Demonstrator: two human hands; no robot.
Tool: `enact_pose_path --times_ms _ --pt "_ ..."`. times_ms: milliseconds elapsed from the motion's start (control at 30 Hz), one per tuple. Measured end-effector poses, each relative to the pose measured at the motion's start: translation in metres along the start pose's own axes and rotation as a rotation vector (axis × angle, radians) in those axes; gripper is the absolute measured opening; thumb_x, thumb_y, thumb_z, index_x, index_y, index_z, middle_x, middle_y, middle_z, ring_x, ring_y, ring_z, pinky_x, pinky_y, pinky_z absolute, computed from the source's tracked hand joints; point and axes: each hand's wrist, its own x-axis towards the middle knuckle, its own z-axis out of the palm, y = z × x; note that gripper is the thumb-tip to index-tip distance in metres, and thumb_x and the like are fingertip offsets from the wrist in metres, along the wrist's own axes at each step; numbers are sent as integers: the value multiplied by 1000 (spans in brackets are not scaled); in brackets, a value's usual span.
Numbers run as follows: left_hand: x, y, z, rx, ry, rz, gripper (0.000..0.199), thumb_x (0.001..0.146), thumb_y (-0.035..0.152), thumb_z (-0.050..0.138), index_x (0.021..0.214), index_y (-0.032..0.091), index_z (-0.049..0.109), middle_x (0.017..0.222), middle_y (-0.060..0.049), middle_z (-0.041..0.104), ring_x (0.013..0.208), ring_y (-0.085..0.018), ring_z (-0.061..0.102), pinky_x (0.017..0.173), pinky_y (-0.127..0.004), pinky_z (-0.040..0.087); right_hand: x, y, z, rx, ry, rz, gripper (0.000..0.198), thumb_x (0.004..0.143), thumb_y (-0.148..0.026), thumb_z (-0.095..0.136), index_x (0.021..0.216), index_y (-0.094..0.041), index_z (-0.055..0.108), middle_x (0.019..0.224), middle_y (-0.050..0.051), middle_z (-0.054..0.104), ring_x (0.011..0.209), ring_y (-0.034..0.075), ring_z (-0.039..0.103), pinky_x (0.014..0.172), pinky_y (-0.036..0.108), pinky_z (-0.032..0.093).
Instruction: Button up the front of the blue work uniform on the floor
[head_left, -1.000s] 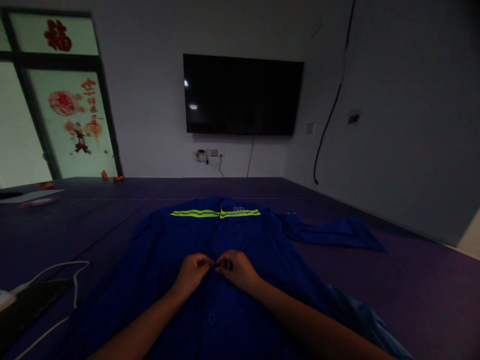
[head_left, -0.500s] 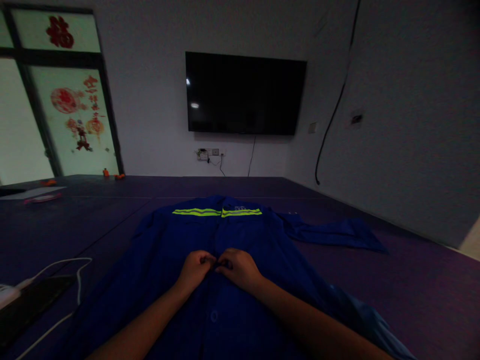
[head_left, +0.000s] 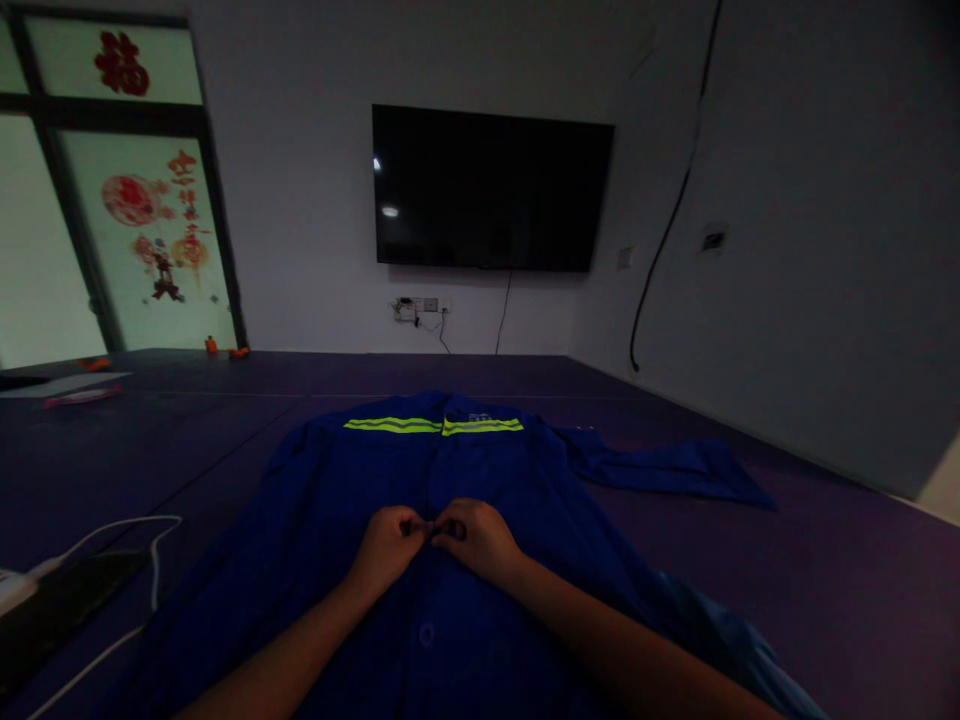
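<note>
A big dark purple table (head_left: 825,560) fills a dim room; left of the blue jacket lie a white cable (head_left: 112,530) and a black phone (head_left: 60,600), and a black TV (head_left: 491,188) hangs behind it. The blue jacket (head_left: 322,520) lies flat, yellow stripes (head_left: 431,426) at its far end. The left hand (head_left: 386,545) and right hand (head_left: 480,540) meet mid-jacket, fingers pinching its front edges

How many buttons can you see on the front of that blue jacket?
1. One button shows on the blue jacket, near the bottom between the forearms. The left hand and right hand pinch the front edges together higher up, so others may be hidden.
</note>
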Motion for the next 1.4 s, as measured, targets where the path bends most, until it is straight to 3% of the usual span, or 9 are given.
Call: enact_pose_path --times_ms 300,733,1033,1400 --pt "4 -2 0 -77 -15 -83 32 64 40 51 48 13 54 45 3 46 47 -10 39 48 -22 26 -1 -3 -2 -30 -4 43 15 69 -31 64 82 -24 65 82 -2 63 69 11 55 60 21 37" --pt "5 -3 1 -202 -36 -149 36 56 48 58 45 14 51 39 6 36 42 -7 30 45 -21 19 -1 -5 -4 -104 -20 -23 14 73 -32 59 82 -23 65 80 -1 62 69 11 55 59 20 35" --pt "4 -1 -1 -175 3 -107 31 59 43 56 48 14 55 42 4 43 48 -10 39 48 -22 27 -2 -3 -1 -65 -2 -95 18 74 -20 51 85 -22 65 79 0 62 67 10 54 58 19 35" --pt "1 0 -2 -86 22 -57 32 63 42 51 50 13 56 51 1 52 54 -12 46 52 -22 31 -1 1 4 -78 28 -109 16 73 -19 51 81 -21 65 75 0 62 64 9 54 56 19 33"
